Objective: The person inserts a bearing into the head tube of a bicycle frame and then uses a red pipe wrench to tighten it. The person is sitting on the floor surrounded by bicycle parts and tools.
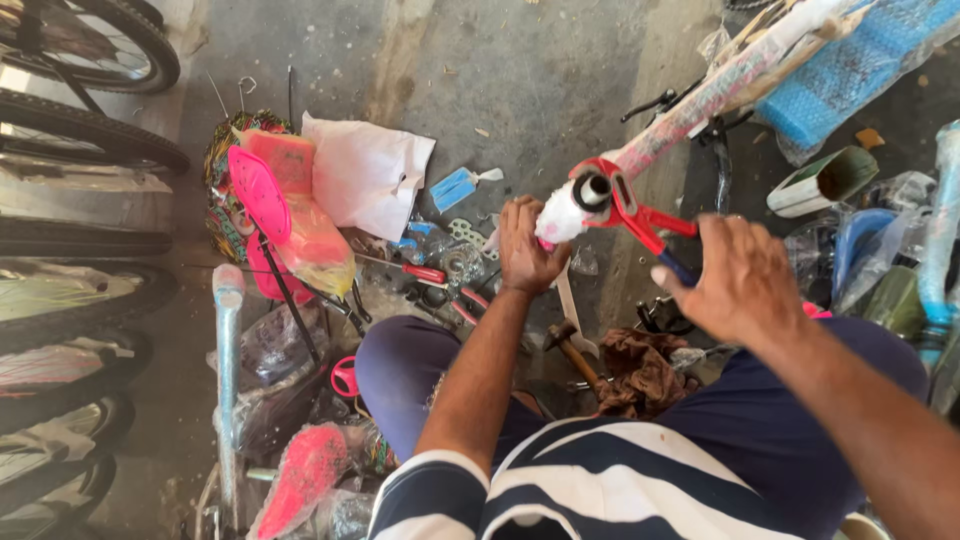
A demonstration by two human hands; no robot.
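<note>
The wrapped bicycle frame point(700, 95) slants from the upper right of the picture down to its centre, where its white-wrapped tube end point(562, 215) sits between our two hands. Our left hand point(528, 248) is closed around that wrapped end from the left, fingers curled tight on it. A red pipe wrench point(632, 212) has its jaws set round the dark fitting point(593, 188) at the top of the tube, and our right hand point(735, 278) is wrapped firmly around the wrench's dark handle, just right of centre.

We are seated low, dark blue trousers and a navy-and-white striped shirt filling the bottom of the frame. Between our knees lie a hammer point(572, 350) and a brown rag point(640, 375). On the concrete floor point(520, 70) above our left hand sit red-handled pliers point(425, 272), what may be a loose chain or small metal parts, and a blue tag point(455, 188). A white plastic bag point(365, 175) and pink plastic seats point(262, 195) lie at centre left, another pink part point(308, 470) at the lower left. Bicycle tyres point(80, 130) line the left edge. Blue bubble wrap point(860, 60) covers the upper right corner.
</note>
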